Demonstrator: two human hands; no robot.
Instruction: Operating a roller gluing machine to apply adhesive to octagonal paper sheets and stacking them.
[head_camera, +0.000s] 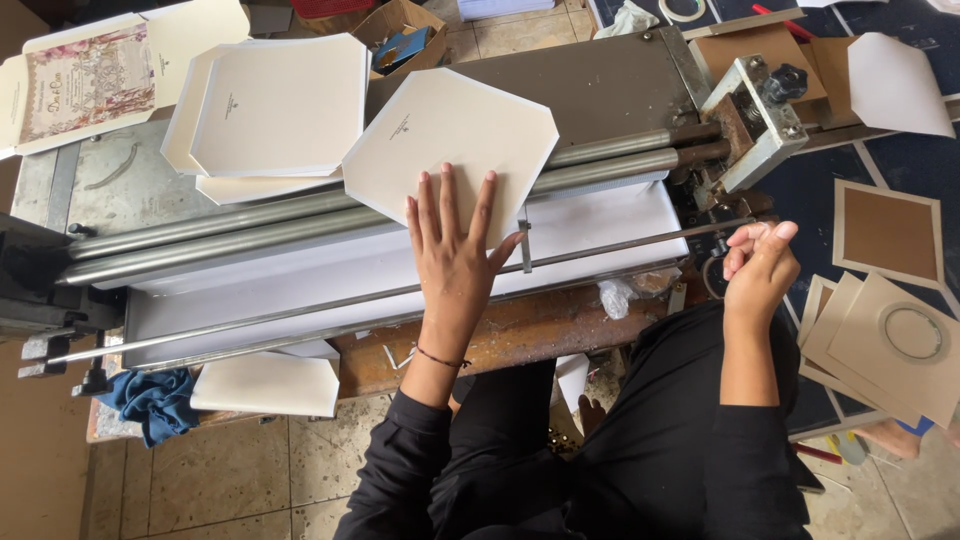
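Note:
My left hand (455, 255) lies flat, fingers spread, on the near edge of a white octagonal card sheet (450, 135) that rests over the steel rollers (300, 215) of a long roller machine. My right hand (760, 265) is curled in a loose fist at the machine's right end, by the thin metal rod (620, 250) and the crank area; whether it grips a handle is hidden. A stack of similar white cut sheets (275, 110) sits behind the rollers to the left.
A printed floral card (85, 80) lies at far left. Brown card squares (885, 330) and a tape ring lie on the floor at right. A blue cloth (155, 400) and a white sheet (265, 385) sit under the machine's front.

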